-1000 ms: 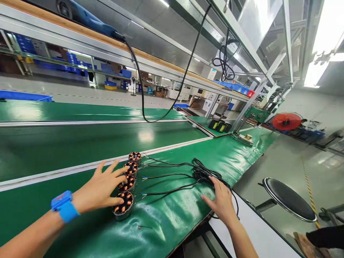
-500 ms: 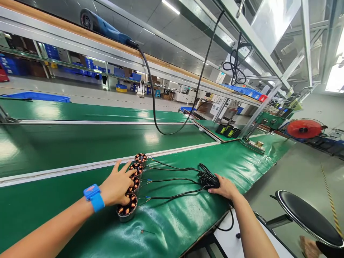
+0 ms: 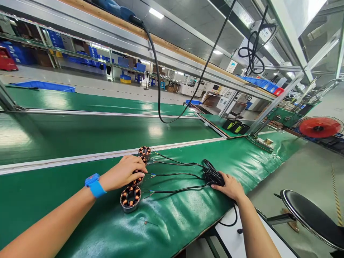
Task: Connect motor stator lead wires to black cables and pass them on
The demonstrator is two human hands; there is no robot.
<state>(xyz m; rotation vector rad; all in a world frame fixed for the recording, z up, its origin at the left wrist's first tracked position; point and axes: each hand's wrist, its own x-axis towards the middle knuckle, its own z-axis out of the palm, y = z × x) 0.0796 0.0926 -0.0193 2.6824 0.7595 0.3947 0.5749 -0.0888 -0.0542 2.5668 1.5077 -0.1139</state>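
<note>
Four-ish round motor stators with copper windings stand in a row on the green mat (image 3: pixel 182 222). The nearest stator (image 3: pixel 130 198) and the farthest stator (image 3: pixel 144 151) show most plainly. Over the middle ones lies my left hand (image 3: pixel 127 172), fingers drawn together, closed on a stator (image 3: pixel 137 180) that it partly hides. Thin coloured wire ends and black cables (image 3: pixel 176 175) run from the stators to the right. There my right hand (image 3: pixel 228 185) is wrapped round the coiled bundle of black cable (image 3: pixel 212 172), whose tail hangs over the mat's edge.
A black cord (image 3: pixel 158 89) droops from a power tool (image 3: pixel 115 9) on the shelf above. Black boxes (image 3: pixel 236 126) stand at the back right. A round stool (image 3: pixel 309 213) and a red fan (image 3: pixel 319 127) are to the right; a blue tray (image 3: pixel 44 86) is far left.
My left hand's spread fingers have drawn together over the middle stators, uncovering the nearest one. My right hand stays on the cable bundle. The view has shifted somewhat.
</note>
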